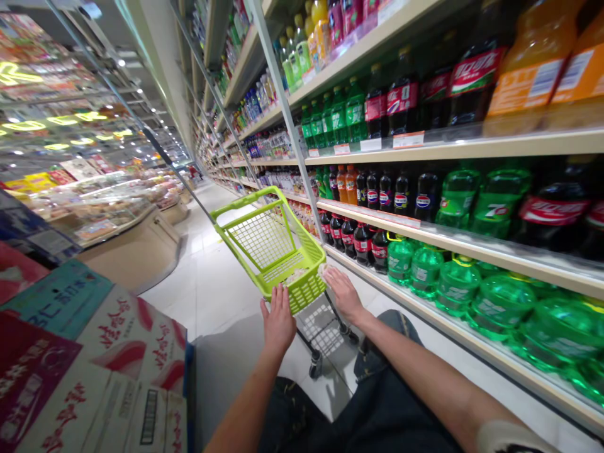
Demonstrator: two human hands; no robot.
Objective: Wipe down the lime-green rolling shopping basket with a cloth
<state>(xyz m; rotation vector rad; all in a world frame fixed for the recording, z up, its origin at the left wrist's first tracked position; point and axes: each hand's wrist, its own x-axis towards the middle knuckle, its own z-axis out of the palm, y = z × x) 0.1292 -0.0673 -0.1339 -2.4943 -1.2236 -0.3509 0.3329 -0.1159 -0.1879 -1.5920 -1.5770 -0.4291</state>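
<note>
A lime-green shopping cart [314, 255] stands tilted in my view, in front of my knees. My left hand [279, 319] rests at the near rim of its basket, fingers stretched out flat with nothing in them. At the basket's right near corner, my right hand [343, 292] has its fingers pressed over a pale crumpled cloth [323, 270], partly hidden beneath them. Another whitish crumpled item [296, 275] lies inside the basket; its kind is unclear. Below the basket is a wire lower rack [321, 324] with black wheels [316, 363].
Shelves [448, 151] of soft drinks line the right side, with large green bottles [457, 286] on the bottom level. Stacked cartons [136, 333] stand close on the left. Farther back is a curved display counter [127, 245]. A white tiled aisle [207, 217] runs ahead.
</note>
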